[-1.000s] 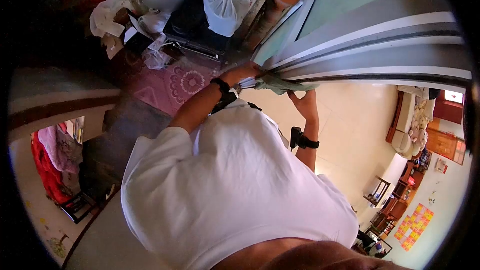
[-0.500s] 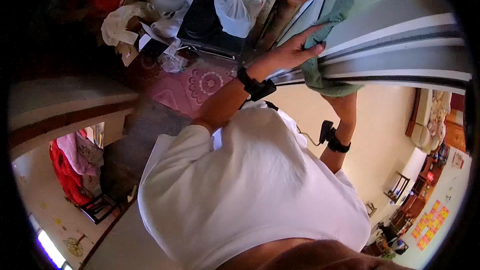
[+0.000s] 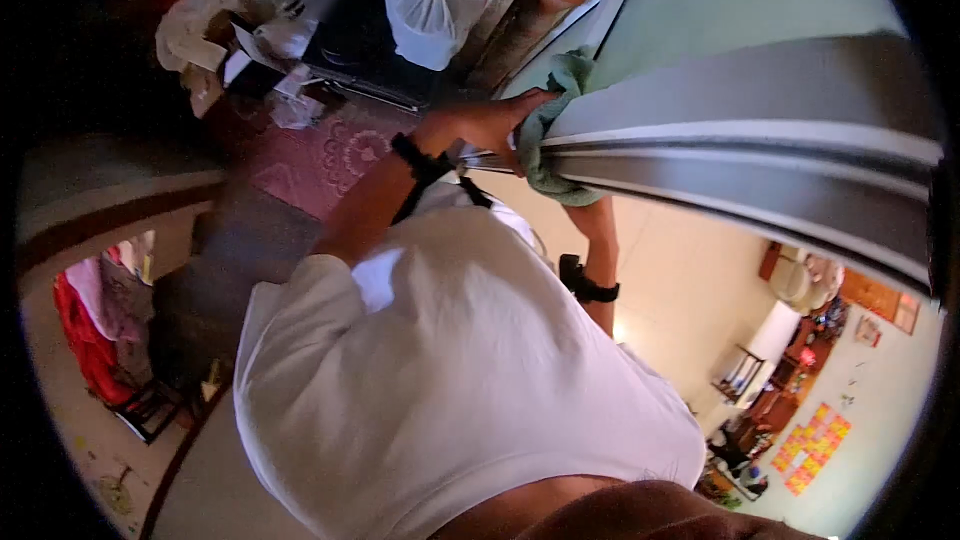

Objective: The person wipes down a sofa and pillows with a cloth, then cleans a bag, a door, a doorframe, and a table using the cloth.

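Note:
My left hand (image 3: pixel 508 126) is closed on a green cloth (image 3: pixel 535 145) at the near end of a grey and white framed panel (image 3: pixel 740 125) with greenish glass. The cloth bends around the panel's edge, with one end against the glass and the other hanging below the frame. Under the frame, my right hand (image 3: pixel 584 208) reaches up to the cloth's lower end; its fingers are hidden by cloth and frame. Both wrists wear black straps.
A tied white plastic bag (image 3: pixel 428 5) stands on a black case (image 3: pixel 365 45) at the top. Loose bags and cardboard (image 3: pixel 205 55) lie left of it, beside a pink patterned mat (image 3: pixel 325 160). Furniture (image 3: pixel 775 380) lines the wall at the right.
Half a second ago the cloth lay higher over the panel's face; now it is nearer the end edge. My left hand has moved back with it, and the view has shifted.

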